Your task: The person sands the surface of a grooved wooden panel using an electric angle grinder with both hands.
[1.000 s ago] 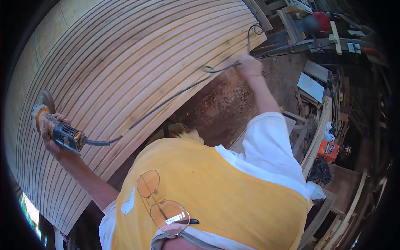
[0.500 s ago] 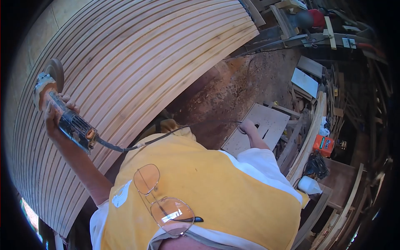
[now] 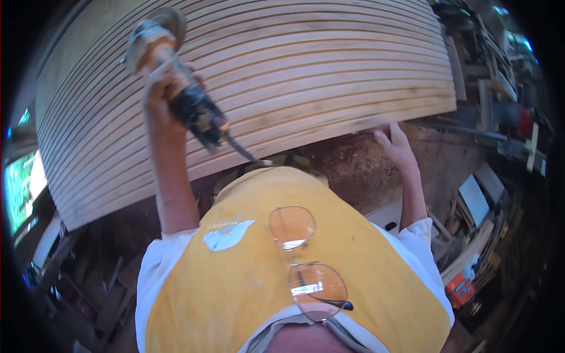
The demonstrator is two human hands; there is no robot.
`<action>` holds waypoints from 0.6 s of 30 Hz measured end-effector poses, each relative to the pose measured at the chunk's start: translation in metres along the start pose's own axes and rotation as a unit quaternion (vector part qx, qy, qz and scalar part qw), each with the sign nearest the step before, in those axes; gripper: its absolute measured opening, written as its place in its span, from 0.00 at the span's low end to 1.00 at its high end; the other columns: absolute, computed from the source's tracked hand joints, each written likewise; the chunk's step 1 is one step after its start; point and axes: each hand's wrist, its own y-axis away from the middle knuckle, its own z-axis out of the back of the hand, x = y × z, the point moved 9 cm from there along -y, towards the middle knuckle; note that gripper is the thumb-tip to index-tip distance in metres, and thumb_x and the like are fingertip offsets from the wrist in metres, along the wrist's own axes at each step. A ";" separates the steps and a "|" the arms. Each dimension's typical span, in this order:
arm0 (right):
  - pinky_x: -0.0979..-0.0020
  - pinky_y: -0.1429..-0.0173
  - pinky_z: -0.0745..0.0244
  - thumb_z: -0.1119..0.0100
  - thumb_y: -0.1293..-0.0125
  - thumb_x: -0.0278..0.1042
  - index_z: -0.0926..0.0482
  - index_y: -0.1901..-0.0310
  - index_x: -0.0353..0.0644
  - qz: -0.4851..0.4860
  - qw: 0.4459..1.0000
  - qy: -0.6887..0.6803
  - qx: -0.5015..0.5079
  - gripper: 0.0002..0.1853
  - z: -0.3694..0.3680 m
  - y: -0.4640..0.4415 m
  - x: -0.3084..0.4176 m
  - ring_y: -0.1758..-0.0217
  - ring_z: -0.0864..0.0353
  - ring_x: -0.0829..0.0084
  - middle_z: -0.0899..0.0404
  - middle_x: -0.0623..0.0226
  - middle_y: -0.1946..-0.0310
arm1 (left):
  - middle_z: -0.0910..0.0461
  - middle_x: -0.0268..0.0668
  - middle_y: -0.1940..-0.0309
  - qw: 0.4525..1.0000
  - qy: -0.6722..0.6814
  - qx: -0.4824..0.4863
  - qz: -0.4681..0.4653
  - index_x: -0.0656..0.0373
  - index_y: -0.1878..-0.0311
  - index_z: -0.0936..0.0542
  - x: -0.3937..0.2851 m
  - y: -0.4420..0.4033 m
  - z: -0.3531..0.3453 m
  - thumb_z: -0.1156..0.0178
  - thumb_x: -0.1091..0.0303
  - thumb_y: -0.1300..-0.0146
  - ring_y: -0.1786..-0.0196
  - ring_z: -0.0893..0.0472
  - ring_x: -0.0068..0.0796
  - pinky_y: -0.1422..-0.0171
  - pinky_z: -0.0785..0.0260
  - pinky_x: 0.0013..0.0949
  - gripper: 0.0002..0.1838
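My left hand (image 3: 162,88) is wrapped round the body of an angle grinder (image 3: 191,100), held up over the slatted wooden panel (image 3: 306,70). The grinder's round disc (image 3: 172,26) points toward the panel's far left part and is blurred. From its rear end a dark cord (image 3: 238,147) runs down to my shirt front, where it drops out of sight. My right hand (image 3: 397,147) is beside the panel's near edge, thumb apart from the fingers, with nothing visible in it. Its fingertips are smeared, and I cannot tell whether they touch the wood.
Eyeglasses (image 3: 318,288) hang from the neck of my yellow shirt (image 3: 247,294). Wood scraps (image 3: 471,253), a pale board (image 3: 474,200) and an orange-red package (image 3: 460,289) are at right. Shavings cover the brown floor (image 3: 347,170) below the panel.
My view has turned, and the panel lies more level across it. My left hand has carried the grinder rightward and up in view. My right hand has left the cord and come to the panel's edge.
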 end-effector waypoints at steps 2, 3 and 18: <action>0.72 0.51 0.25 0.40 0.23 0.36 0.25 0.40 0.37 0.147 0.983 -0.112 -0.002 0.16 -0.056 -0.015 0.160 0.57 0.27 0.79 0.23 0.70 0.56 | 0.19 0.46 0.59 0.995 0.013 0.100 0.016 0.66 0.47 0.26 -0.006 0.009 0.003 0.34 0.65 0.36 0.60 0.14 0.36 0.59 0.17 0.37 0.20; 0.72 0.54 0.26 0.41 0.23 0.38 0.27 0.36 0.37 0.211 0.961 -0.171 0.047 0.20 -0.102 -0.016 0.224 0.57 0.28 0.79 0.24 0.70 0.55 | 0.18 0.45 0.62 0.994 0.024 0.102 0.019 0.66 0.50 0.25 -0.004 0.011 0.009 0.34 0.67 0.37 0.64 0.14 0.36 0.63 0.17 0.38 0.17; 0.73 0.60 0.26 0.29 0.43 0.35 0.21 0.50 0.42 0.100 0.935 -0.285 0.188 0.19 -0.187 -0.079 0.269 0.67 0.23 0.80 0.22 0.75 0.66 | 0.21 0.27 0.70 0.991 -0.058 0.120 0.031 0.53 0.58 0.20 0.131 -0.048 -0.041 0.28 0.65 0.40 0.70 0.19 0.21 0.65 0.25 0.29 0.11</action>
